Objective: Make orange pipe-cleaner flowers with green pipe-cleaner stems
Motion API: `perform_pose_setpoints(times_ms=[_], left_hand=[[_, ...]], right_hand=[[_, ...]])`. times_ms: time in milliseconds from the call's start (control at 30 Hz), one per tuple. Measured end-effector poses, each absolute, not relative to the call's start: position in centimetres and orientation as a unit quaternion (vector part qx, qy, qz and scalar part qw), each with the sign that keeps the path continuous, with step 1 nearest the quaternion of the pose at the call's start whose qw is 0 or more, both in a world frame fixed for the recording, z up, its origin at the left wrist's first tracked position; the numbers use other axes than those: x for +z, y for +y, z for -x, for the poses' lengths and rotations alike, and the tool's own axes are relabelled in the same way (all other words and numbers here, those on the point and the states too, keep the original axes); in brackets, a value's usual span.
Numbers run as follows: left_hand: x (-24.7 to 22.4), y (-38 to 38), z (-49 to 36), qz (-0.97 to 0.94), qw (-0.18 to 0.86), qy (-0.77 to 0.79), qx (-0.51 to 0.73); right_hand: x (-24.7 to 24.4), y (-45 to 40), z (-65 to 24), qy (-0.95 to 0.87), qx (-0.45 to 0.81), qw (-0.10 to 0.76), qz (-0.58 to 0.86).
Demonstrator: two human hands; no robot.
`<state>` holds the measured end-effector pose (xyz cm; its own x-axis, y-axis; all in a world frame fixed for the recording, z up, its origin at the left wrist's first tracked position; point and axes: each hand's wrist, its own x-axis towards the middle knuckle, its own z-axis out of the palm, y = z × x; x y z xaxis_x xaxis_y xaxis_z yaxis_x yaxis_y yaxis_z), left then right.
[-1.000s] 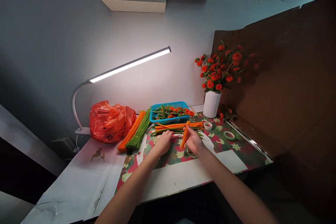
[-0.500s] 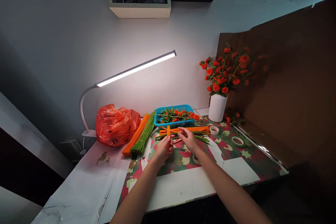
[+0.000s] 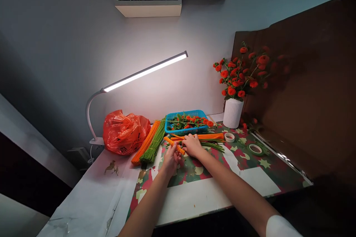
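Observation:
My left hand (image 3: 172, 159) pinches an orange pipe cleaner coil (image 3: 167, 140), a tight spiral slanting from upper left to lower right. Beside it, my right hand (image 3: 192, 145) rests over loose orange pipe cleaners (image 3: 213, 137), its fingers curled downward. The tips are hidden, so what they grip cannot be made out. Several dark green stems (image 3: 214, 145) lie just in front of the orange ones. Behind the hands is a blue basket (image 3: 172, 132) holding green stems with small orange-red flowers (image 3: 191, 119).
Bundles of orange (image 3: 147, 142) and green pipe cleaners (image 3: 153, 144) lie left, against a red plastic bag (image 3: 125, 133). A lamp (image 3: 144, 72) reaches over the table. At right are a white vase (image 3: 233, 114) of orange-red flowers, a white tape roll (image 3: 229, 137) and a green tape roll (image 3: 255, 150).
My left hand has tilted the orange coil from upright to a slant. My right hand has moved slightly left and down onto the loose pipe cleaners, its fingers curling in.

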<state>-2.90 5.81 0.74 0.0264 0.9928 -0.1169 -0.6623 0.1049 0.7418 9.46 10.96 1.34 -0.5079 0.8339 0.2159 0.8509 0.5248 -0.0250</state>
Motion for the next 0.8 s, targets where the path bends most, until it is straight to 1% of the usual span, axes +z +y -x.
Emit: perform_pose_setpoints(times_ms=[133,200,367,467,567,633,800], left_hand=[[0.6,5.7,3.0,-0.285,0.662,0.328,0.611],[0.5,5.7,3.0,-0.294,0.655,0.332,0.612],[0.5,5.6,2.9,-0.3,0.645,0.319,0.626],[0.5,5.7,2.8,-0.296,0.643,0.31,0.635],[0.6,5.8,2.9,-0.271,0.645,0.31,0.644],[0.7,5.9,3.1,-0.246,0.646,0.309,0.654],[1.0,6.1,3.4,-0.191,0.652,0.303,0.669]], right_hand=[[2.1,11.9,-9.0,-0.896,-0.033,0.059,0.439],[2.5,11.8,-9.6,-0.906,-0.046,0.073,0.413],[4.6,10.9,-12.4,-0.873,-0.031,0.23,0.429],[6.4,10.6,-13.7,-0.853,-0.044,0.302,0.423],[7.4,10.3,-14.5,-0.837,-0.071,0.337,0.426],[7.3,9.8,-15.0,-0.824,-0.074,0.352,0.437],[4.4,8.0,-15.6,-0.798,-0.03,0.415,0.436]])
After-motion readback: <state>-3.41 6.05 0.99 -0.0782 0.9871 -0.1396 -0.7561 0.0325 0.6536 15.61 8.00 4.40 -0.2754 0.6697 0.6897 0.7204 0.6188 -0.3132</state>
